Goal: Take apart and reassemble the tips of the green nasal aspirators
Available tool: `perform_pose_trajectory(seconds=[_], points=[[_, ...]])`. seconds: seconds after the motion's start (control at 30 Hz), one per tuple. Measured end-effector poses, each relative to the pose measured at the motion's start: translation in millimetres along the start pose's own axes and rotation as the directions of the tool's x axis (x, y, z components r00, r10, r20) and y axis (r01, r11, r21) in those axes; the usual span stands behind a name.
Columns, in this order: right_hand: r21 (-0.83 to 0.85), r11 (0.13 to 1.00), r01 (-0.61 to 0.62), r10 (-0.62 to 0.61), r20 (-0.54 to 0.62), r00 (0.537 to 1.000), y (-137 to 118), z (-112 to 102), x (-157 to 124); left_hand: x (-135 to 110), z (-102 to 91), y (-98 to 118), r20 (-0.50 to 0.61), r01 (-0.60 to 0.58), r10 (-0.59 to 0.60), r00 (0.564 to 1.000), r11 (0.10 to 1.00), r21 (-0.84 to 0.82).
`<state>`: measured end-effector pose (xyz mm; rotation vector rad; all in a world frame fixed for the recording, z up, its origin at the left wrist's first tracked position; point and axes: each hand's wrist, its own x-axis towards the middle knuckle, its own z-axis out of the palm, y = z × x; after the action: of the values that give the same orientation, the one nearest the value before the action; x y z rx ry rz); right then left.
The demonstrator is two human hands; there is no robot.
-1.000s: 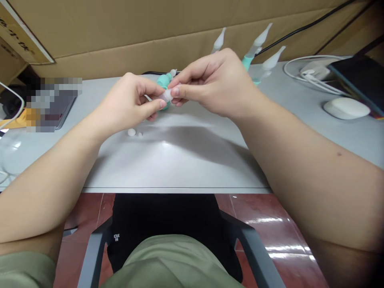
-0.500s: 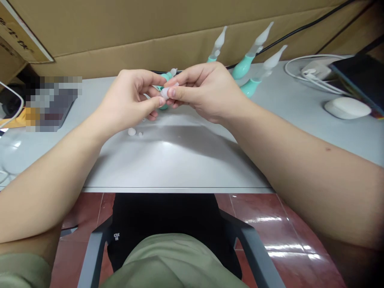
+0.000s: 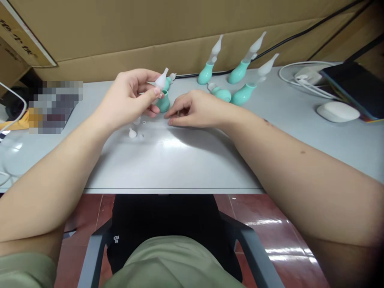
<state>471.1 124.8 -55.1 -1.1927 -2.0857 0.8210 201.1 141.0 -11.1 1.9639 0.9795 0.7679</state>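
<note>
Between the thumb and fingers of my left hand [image 3: 132,98] is a white, pointed nozzle tip [image 3: 161,80], held upright with its narrow end up. Just below it, a teal squeeze bulb [image 3: 163,103] stands on the table, its open neck facing up. My right hand [image 3: 195,109] rests low over the table to the right of that bulb. Its thumb and index finger are nearly together at the surface; whatever lies between them is hidden. Near my left hand lie a small white cone-shaped piece [image 3: 132,133] and a tiny white piece [image 3: 141,136].
Several teal bulbs with white nozzles, such as a tilted one [image 3: 244,93], stand at the back right. Another teal bulb [image 3: 222,95] lies behind my right hand. A white rounded case [image 3: 338,111], a white cable [image 3: 288,76] and a cardboard wall [image 3: 120,32] border the table.
My hands were together around the white nozzle tip. Now my left hand alone holds it upright, and my right hand has dropped to the table on the right.
</note>
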Motion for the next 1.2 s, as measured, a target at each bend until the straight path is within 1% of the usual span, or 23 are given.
perform_pose_trajectory(seconds=[0.07,0.17,0.23,0.27,0.3,0.33,0.4,0.47,0.5,0.53,0.6,0.67,0.77,0.97,1.2], points=[[-0.072,0.997,0.024,-0.022,0.033,0.999,1.0,-0.9,0.2,-1.2,-0.5,3.7,0.009,0.018,-0.018,1.000,1.000,0.009],[-0.154,0.988,0.021,-0.017,0.030,0.999,-2.8,-1.7,-0.5,-2.6,-1.2,7.5,0.023,0.021,-0.023,0.999,0.998,0.067],[-0.177,0.984,0.008,-0.004,0.021,1.000,-5.4,-3.0,-1.4,-1.4,-1.3,6.7,0.035,0.006,-0.008,0.999,0.998,0.067],[-0.162,0.987,0.004,-0.001,0.017,1.000,-6.0,-3.8,-1.6,0.0,-1.0,5.1,0.042,-0.002,0.000,0.999,0.999,0.048],[-0.114,0.993,0.000,0.001,0.008,1.000,-6.0,-4.6,-1.4,1.7,-0.5,2.9,0.051,-0.006,0.005,0.999,1.000,0.024],[-0.029,1.000,-0.004,0.004,-0.008,1.000,-5.6,-5.1,-0.9,3.6,0.3,0.2,0.058,-0.008,0.008,0.998,1.000,-0.002],[0.209,0.978,0.012,0.000,-0.060,0.998,-4.5,-4.6,1.3,6.7,2.5,-5.2,0.045,-0.015,0.018,0.999,0.998,-0.063],[0.433,0.898,0.079,-0.013,-0.153,0.988,-4.6,-1.8,4.1,7.7,5.4,-8.9,0.020,-0.017,0.020,1.000,0.989,-0.149],[0.509,0.853,0.118,-0.014,-0.204,0.979,-5.5,0.4,5.3,7.2,6.8,-9.7,0.016,-0.017,0.020,1.000,0.981,-0.194],[0.560,0.814,0.152,-0.012,-0.246,0.969,-6.8,2.8,6.2,6.2,8.1,-9.6,0.018,-0.017,0.021,1.000,0.972,-0.232],[0.620,0.763,0.183,0.005,-0.290,0.957,-10.1,8.0,7.4,3.5,10.3,-7.7,0.044,-0.013,0.026,0.999,0.961,-0.275],[0.635,0.751,0.184,0.022,-0.302,0.953,-12.7,12.4,8.0,1.1,12.0,-4.6,0.051,-0.016,0.032,0.998,0.960,-0.279],[0.621,0.759,0.195,0.027,-0.330,0.944,-14.1,16.4,8.2,0.2,14.0,-1.5,0.041,-0.013,0.024,0.999,0.965,-0.262],[0.646,0.738,0.198,0.024,-0.318,0.948,-13.4,18.4,6.1,2.8,15.4,-4.2,0.012,-0.026,0.029,1.000,0.971,-0.238],[0.633,0.736,0.240,0.007,-0.361,0.933,-14.2,22.3,6.5,-0.7,15.9,-1.8,-0.005,-0.003,0.002,1.000,0.971,-0.241]])
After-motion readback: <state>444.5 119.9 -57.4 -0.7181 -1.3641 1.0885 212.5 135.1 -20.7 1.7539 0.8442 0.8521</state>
